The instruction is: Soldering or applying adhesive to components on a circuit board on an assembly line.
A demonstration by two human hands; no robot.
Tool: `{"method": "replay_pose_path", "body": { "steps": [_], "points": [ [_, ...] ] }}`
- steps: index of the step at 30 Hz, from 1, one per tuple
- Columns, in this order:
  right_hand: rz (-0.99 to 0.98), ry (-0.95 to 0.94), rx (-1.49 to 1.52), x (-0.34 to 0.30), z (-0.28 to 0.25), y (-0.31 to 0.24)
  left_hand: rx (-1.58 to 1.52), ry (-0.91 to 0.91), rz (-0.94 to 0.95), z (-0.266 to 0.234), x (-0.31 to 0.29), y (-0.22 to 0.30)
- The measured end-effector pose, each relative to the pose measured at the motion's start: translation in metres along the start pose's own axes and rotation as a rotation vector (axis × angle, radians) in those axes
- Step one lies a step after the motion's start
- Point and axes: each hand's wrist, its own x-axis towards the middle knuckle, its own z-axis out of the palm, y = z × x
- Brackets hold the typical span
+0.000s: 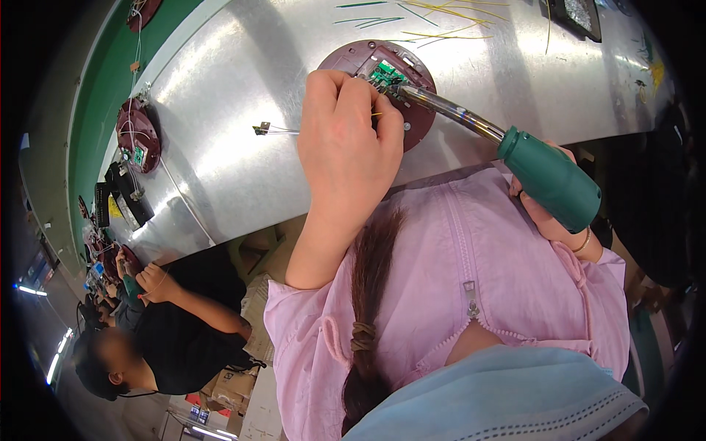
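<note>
On the metal table lies a round maroon housing with a green circuit board inside it. My left hand is over the housing, its fingers pinched together at the board. Between them shows a short bit of thin yellow wire; the fingertips are partly hidden. My right hand is wrapped round the green handle of a soldering iron, which hides most of its fingers. The iron's metal tip reaches the board beside my left fingers. Thin white leads with a small dark connector stick out left of my left hand.
Loose yellow wires and green wires lie beyond the housing. A black tray stands far right. Leftward, another maroon housing with a board and black parts lie near a green strip. A co-worker sits at left.
</note>
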Motion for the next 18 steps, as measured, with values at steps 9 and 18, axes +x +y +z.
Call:
{"method": "replay_pose_path", "body": {
  "steps": [9,18],
  "points": [
    [0.601,0.167,0.622,-0.018,0.010,-0.011,0.005,-0.024,-0.015,0.000,0.002,0.000],
    [0.504,0.482,0.922,0.008,0.020,-0.012,0.013,-0.032,-0.022,-0.001,0.001,0.000]
  ]
}}
